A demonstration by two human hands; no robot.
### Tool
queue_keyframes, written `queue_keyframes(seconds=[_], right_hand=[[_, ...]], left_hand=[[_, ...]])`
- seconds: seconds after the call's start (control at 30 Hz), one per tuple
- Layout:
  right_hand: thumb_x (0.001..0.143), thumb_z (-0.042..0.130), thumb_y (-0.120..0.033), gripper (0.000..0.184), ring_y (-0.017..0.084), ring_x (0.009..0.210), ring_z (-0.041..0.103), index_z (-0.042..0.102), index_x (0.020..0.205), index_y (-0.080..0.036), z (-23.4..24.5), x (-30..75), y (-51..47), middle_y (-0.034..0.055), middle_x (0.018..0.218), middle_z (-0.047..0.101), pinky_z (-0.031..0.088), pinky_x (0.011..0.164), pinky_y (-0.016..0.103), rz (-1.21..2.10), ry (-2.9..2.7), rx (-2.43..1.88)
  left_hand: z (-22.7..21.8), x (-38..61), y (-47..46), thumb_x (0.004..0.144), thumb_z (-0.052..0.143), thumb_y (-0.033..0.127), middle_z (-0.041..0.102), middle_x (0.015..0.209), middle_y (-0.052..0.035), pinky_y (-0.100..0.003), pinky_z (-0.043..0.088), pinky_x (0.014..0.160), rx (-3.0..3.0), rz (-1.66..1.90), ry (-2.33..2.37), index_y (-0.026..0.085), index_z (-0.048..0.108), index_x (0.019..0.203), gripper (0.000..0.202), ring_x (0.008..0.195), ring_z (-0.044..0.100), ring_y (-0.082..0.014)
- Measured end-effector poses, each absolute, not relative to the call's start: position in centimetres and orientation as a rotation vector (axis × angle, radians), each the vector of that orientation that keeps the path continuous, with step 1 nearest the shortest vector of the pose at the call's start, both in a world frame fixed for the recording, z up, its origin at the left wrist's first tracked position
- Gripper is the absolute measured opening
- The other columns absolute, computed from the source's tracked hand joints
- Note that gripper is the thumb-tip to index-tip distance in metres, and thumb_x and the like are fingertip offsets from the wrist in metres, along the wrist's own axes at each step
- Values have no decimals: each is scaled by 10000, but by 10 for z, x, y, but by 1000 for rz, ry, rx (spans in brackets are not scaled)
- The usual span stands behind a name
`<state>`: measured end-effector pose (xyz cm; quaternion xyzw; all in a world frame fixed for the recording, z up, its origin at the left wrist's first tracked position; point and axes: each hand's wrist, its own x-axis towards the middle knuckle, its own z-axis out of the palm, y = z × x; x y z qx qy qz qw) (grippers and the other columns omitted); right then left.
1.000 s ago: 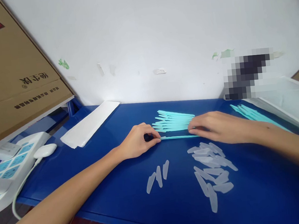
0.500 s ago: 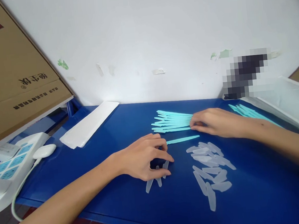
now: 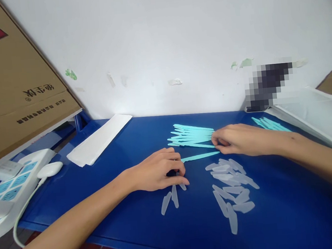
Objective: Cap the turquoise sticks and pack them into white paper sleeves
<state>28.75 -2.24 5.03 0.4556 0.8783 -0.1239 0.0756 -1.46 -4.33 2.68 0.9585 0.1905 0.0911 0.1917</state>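
Note:
Over several translucent blade caps (image 3: 174, 196) my left hand (image 3: 161, 170) is curled, thumb near the index fingertip. One cap shows partly under the thumb; what the fingertips hold, if anything, is hidden. A single turquoise razor-like stick (image 3: 200, 156) runs from beside those fingers toward the right. My right hand (image 3: 228, 140) pinches the right end of a turquoise stick (image 3: 201, 145) at the near side of a fanned pile of turquoise sticks (image 3: 192, 133). Below the right hand lies a loose heap of translucent caps (image 3: 231, 177).
On the blue table (image 3: 128, 228) a white folded sheet (image 3: 100, 140) lies back left. More turquoise sticks (image 3: 270, 124) rest beyond the right forearm, beside a pale bin (image 3: 328, 114). A power strip (image 3: 16, 180) and a cardboard box (image 3: 19, 83) stand left. A white wall closes the back.
My left thumb and index finger have drawn closer together. My right hand has moved slightly nearer, swinging the right end of one stick away from the pile.

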Motion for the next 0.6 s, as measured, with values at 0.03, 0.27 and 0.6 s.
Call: queue_keyframes(seconds=[0.03,0.27,0.6], right_hand=[[910,509,-297,163,146,580,439,522,762,-229,51,287,-22,4,698,590,316,567,304,-366,2633,1372],[899,492,-260,154,142,571,443,531,755,-220,46,288,-21,14,711,608,314,570,308,-285,2667,1367],[863,509,-260,185,139,533,386,443,693,-227,51,288,-25,12,653,546,297,542,312,-430,2706,1373]], left_hand=[[28,-15,-43,976,632,451,627,859,-43,-319,372,773,2691,264,524,171,753,918,310,804,518,-175],[27,-19,-41,916,707,485,658,969,-62,-332,393,799,2749,265,498,262,801,1085,296,850,552,-187],[23,-19,-41,1032,560,295,689,943,-65,-323,393,786,2962,358,479,175,732,969,219,839,558,-180]])
